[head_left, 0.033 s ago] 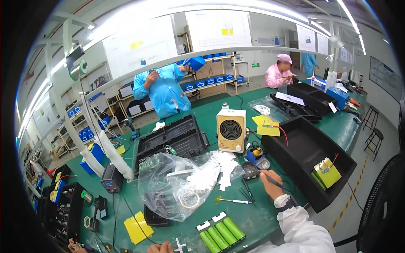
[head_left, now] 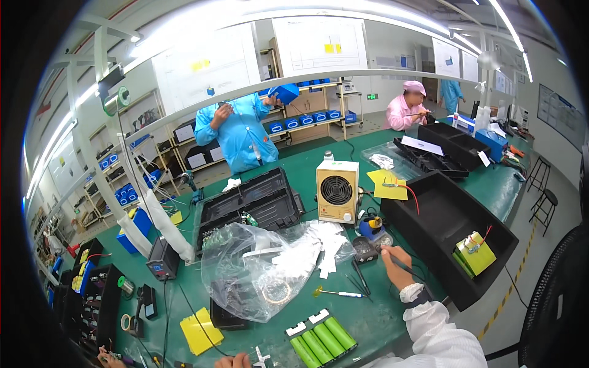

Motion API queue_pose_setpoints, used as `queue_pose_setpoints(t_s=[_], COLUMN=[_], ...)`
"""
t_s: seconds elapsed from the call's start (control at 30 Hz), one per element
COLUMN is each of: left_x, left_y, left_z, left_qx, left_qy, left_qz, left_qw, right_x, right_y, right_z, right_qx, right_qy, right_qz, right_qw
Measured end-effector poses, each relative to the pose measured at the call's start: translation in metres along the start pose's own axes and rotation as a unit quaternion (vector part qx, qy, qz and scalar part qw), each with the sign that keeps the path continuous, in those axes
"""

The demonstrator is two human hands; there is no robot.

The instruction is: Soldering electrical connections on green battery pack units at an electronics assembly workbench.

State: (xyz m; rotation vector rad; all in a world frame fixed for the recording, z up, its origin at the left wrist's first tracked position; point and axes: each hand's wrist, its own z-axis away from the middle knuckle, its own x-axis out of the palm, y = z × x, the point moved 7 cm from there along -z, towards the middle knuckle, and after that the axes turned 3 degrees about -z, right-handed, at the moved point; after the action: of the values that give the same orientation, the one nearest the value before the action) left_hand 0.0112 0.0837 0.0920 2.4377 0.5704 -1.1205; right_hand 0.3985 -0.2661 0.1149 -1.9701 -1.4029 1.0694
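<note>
My right hand (head_left: 397, 271) is closed around a dark soldering iron (head_left: 402, 265). The front of the iron reaches toward a round tip-cleaner cup (head_left: 364, 246) beside the blue and yellow holder (head_left: 372, 226). At the lower edge my left hand (head_left: 233, 361) is only partly in view, fingers curled; what they hold is hidden. Close to it lies a small white piece (head_left: 262, 356). Between my hands sits a pack of several green cylindrical cells (head_left: 322, 341) with white strips along its far end.
A clear plastic bag (head_left: 236, 282) with white strips lies mid-table, near a screwdriver (head_left: 343, 294). Behind stands a beige fan unit (head_left: 337, 211). A black foam-lined case (head_left: 451, 227) is at right, yellow sheets (head_left: 201, 331) at left. A co-worker's hand (head_left: 110, 359) shows lower left.
My right hand, with the soldering iron, has shifted very slightly to the right. My left hand and the green cells look the same.
</note>
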Motion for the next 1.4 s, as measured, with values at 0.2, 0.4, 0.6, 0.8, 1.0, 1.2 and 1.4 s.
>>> queue_pose_setpoints(t_s=[0.2, 0.4, 0.6, 0.8, 1.0, 1.2, 1.4], left_x=[0.008, 0.001, 0.004, 0.032, 0.062, 0.083, 0.085], left_y=[-0.015, -0.006, 0.024, 0.053, 0.082, 0.083, 0.078], left_z=[0.021, 0.022, 0.016, 0.027, 0.025, 0.031, 0.032], left_qx=[-0.009, -0.027, 0.027, -0.008, -0.053, -0.090, -0.094], left_qy=[-0.029, -0.023, -0.034, -0.158, -0.208, -0.274, -0.254], left_qz=[0.041, 0.058, 0.137, 0.210, 0.326, 0.334, 0.365], left_qw=[0.999, 0.998, 0.990, 0.965, 0.921, 0.897, 0.891], right_x=[-0.031, 0.001, 0.056, 0.077, 0.094, 0.106, 0.112], right_y=[0.014, 0.085, 0.094, -0.031, -0.043, -0.044, -0.051], right_z=[-0.038, -0.078, -0.024, 0.106, 0.150, 0.156, 0.162], right_qx=[-0.042, 0.084, 0.439, 0.270, 0.386, 0.435, 0.451], right_qy=[0.138, 0.062, -0.090, -0.596, -0.636, -0.585, -0.625], right_qz=[0.026, -0.028, -0.357, -0.158, -0.133, -0.109, -0.090], right_qw=[0.989, 0.994, 0.820, 0.739, 0.655, 0.675, 0.630])
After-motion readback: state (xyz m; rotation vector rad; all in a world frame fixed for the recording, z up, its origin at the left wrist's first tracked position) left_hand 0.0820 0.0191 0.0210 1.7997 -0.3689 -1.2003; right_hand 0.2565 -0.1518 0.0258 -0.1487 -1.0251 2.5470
